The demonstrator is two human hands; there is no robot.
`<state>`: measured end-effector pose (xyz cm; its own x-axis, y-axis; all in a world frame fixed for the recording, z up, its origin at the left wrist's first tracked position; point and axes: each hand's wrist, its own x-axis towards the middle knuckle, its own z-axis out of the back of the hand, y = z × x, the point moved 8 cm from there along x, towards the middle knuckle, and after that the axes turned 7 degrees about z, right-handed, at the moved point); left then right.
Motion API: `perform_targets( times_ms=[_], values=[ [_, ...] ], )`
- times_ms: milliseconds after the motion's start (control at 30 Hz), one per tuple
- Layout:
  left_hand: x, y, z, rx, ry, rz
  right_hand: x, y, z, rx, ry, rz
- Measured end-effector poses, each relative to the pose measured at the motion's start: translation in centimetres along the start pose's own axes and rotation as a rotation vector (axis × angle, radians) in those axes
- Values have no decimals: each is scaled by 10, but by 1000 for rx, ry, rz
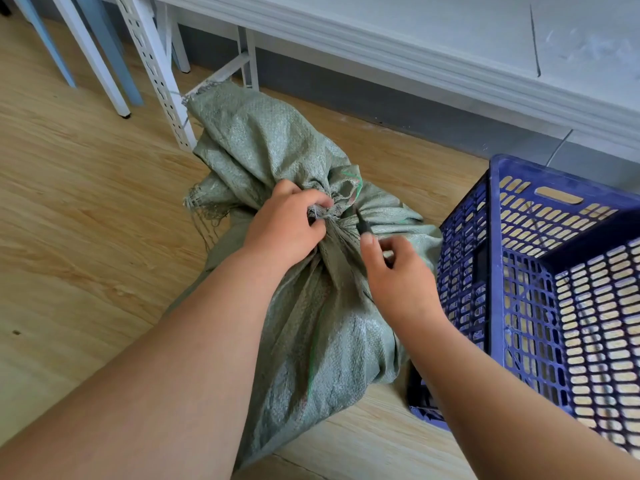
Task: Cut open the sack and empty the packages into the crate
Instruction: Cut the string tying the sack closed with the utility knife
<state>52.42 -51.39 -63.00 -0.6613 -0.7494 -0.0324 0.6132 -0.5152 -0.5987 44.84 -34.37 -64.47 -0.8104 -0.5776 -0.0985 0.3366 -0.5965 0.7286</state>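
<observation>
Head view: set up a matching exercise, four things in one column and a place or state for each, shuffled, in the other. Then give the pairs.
Things:
1. sack
2. crate
3. left hand
4. right hand

Places or states:
A. blue, with slotted walls, standing on the floor to the right
B. holds a thin dark tool near the tied neck
C. green woven cloth, bunched and tied at the neck, lying on the wooden floor
D. grips the bunched neck at the tie

Pairs: 1-C, 2-A, 3-D, 4-B
</observation>
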Motion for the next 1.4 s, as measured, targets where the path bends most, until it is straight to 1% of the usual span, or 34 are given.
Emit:
perform_targets(
  times_ms=[67,133,200,267,400,533,600,700,767,833,933,1100,1267,1400],
  values=[
    [0,-2,1,10,-39,12,12,11,0,182,-61,16],
    [-2,-4,3,23,-93,23,28,19,-7,313,-84,10],
    [-4,-5,6,39,-147,18,41,23,-16,412,-70,-19],
    [-7,-6,9,68,-188,7,49,22,-26,472,-19,-51],
    [-7,-6,13,173,-220,56,54,23,-31,394,38,-21],
    [-3,-4,4,292,-120,127,58,26,-35,337,83,4],
    [-4,-4,0,328,-78,147,58,24,-37,360,82,-12],
    [-7,-4,-6,396,-45,156,56,22,-36,426,39,-4],
    [-7,1,-9,348,-17,192,56,25,-36,469,23,22],
    [-8,5,-9,301,-4,228,58,29,-39,444,48,50],
    [-11,-2,-13,401,-5,158,62,32,-41,350,88,70],
    [-13,-7,-21,432,11,88,60,27,-41,301,114,60],
    [-20,-16,-9,325,-133,-58,61,38,-35,295,52,106],
    [-23,-25,2,327,-247,-113,67,43,-31,246,67,94]
  ],
)
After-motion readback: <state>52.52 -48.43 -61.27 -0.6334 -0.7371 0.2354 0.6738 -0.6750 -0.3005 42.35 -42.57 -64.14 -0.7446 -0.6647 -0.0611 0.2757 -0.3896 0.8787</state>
